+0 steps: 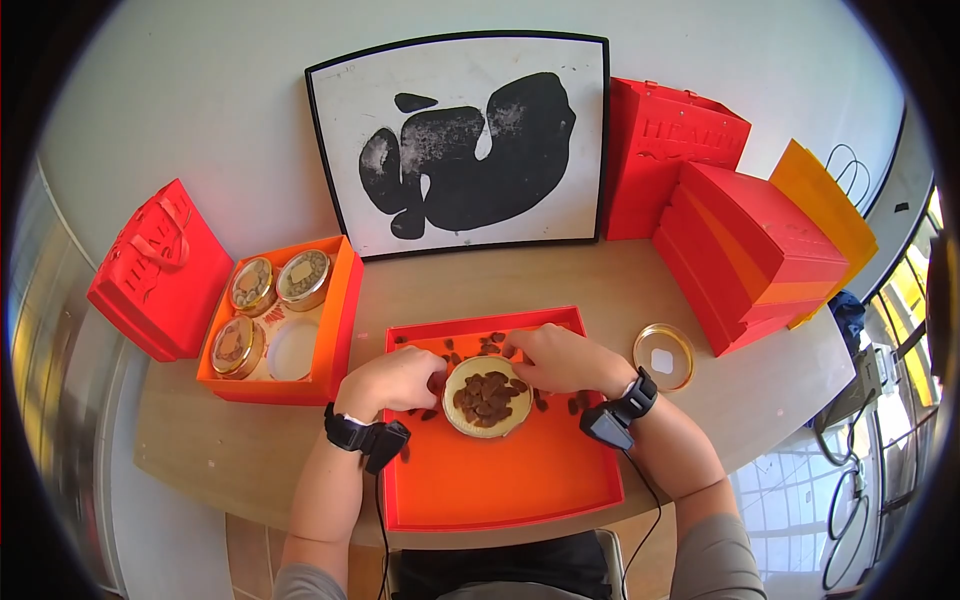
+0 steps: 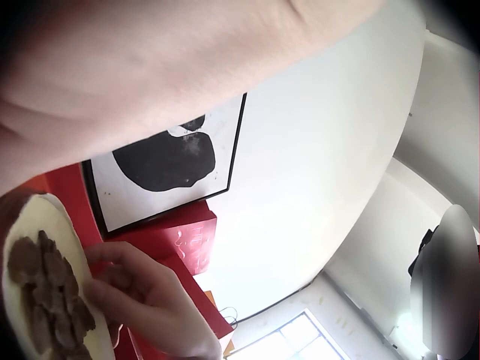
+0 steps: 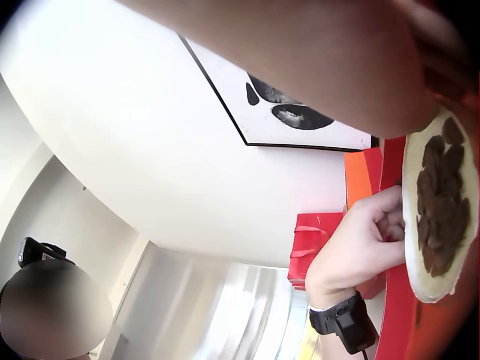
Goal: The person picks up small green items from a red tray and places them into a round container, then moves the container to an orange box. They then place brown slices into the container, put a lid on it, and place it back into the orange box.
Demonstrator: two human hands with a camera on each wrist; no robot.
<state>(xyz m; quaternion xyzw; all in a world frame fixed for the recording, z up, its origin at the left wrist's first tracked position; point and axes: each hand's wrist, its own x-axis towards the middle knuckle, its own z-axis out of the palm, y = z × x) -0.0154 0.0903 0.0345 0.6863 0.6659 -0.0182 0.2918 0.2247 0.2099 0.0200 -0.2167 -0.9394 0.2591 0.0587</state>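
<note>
A cream bowl [image 1: 453, 420] of flat brown dried slices [image 1: 486, 398] stands in a red-rimmed orange tray [image 1: 510, 480]. At its left rim is my left hand [image 1: 392, 380], fingers bent, knuckles close to the bowl. My right hand [image 1: 568, 358] reaches over its upper right side, fingers bent down by the rim. In the right wrist view the left hand [image 3: 356, 240] has index finger and thumb right at the bowl's edge. The left wrist view shows the right hand [image 2: 154, 300] with thumb and finger beside the rim. I cannot tell whether either hand pinches a slice.
Loose dark slices [image 1: 490, 345] lie in the tray around the bowl. An orange box [image 1: 350, 310] with several lidded jars stands left, beside a red bag [image 1: 165, 270]. A round gold-rimmed lid [image 1: 663, 357] lies right, near red boxes [image 1: 740, 250]. A framed picture [image 1: 460, 150] stands behind.
</note>
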